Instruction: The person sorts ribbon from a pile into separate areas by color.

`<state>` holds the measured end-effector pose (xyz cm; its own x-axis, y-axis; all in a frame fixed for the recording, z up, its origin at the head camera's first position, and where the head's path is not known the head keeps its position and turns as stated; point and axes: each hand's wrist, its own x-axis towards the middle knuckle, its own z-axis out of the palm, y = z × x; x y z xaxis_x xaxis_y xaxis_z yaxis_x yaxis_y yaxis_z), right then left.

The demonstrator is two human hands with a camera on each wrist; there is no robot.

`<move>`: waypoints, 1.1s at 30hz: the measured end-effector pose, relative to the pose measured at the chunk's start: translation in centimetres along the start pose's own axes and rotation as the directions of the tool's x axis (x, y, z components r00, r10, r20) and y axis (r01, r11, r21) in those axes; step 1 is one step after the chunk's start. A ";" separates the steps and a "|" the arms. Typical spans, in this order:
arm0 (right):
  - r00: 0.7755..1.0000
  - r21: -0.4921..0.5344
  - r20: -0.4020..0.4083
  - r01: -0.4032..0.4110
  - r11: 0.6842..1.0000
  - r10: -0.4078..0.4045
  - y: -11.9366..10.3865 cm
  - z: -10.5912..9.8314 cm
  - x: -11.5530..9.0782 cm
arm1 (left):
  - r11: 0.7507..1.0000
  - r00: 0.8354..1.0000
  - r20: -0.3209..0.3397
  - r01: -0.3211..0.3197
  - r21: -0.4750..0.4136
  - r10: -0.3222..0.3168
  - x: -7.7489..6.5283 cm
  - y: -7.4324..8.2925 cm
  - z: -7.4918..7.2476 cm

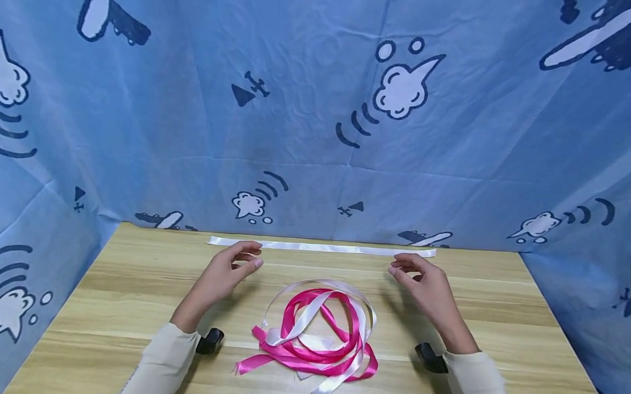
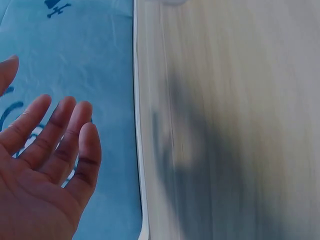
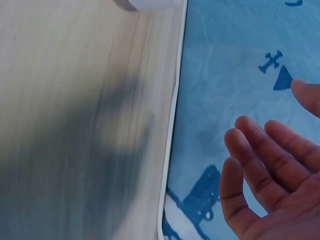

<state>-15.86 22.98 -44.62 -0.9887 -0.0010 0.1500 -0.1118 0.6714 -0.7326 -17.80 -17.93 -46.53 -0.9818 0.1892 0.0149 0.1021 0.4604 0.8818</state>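
A straight white satin ribbon [image 1: 324,248] lies flat along the table's back edge. Just in front of its left part hovers my left hand [image 1: 224,274], fingers loosely bent and thumb apart, holding nothing. My right hand [image 1: 427,285] mirrors it near the ribbon's right end, likewise without anything in its grasp. Between the forearms, closer to me, a pink ribbon [image 1: 255,363] and a white ribbon [image 1: 328,390] lie looped together in a loose pile. Both wrist views show relaxed, spread fingers [image 2: 89,150] above the table edge, with the white ribbon as a thin strip along it.
The wooden table [image 1: 522,312] is bounded by a blue printed cloth [image 1: 308,132] at the back and both sides. Dark wrist cameras [image 1: 211,340] sit at the cuffs, low over the tabletop.
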 end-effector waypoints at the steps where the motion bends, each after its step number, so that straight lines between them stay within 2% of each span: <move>1: 1.000 0.004 0.006 0.002 1.000 -0.002 -0.2 0.2 0.0 | 1.000 1.000 0.008 -0.005 -0.003 0.005 0.1 0.1 0.3; 12: 0.997 0.047 0.081 0.016 0.999 -0.020 -1.2 2.8 0.3 | 1.000 0.997 0.082 -0.013 -0.015 0.014 0.5 1.3 3.3; 18: 0.991 0.062 0.132 0.018 0.998 -0.026 -1.5 4.2 0.7 | 0.999 0.991 0.126 -0.045 -0.025 0.048 1.0 1.9 4.6; 23: 0.984 0.086 0.175 0.014 0.996 -0.029 -1.6 5.0 0.8 | 0.999 0.987 0.150 -0.046 -0.022 0.049 1.2 2.1 5.2; 29: 0.981 0.097 0.193 0.007 0.995 -0.025 -1.9 5.8 0.9 | 0.999 0.986 0.165 -0.032 -0.018 0.035 1.6 2.2 5.8; 33: 0.978 0.097 0.207 0.010 0.995 -0.030 -2.0 6.3 1.1 | 0.999 0.982 0.184 -0.045 -0.021 0.048 2.0 2.2 6.1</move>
<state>-17.37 16.94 -47.16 -0.9842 -0.1746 0.0313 -0.1309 0.5961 -0.7921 -18.54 -11.22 -47.46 -0.9295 0.3676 -0.0298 0.1428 0.4332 0.8899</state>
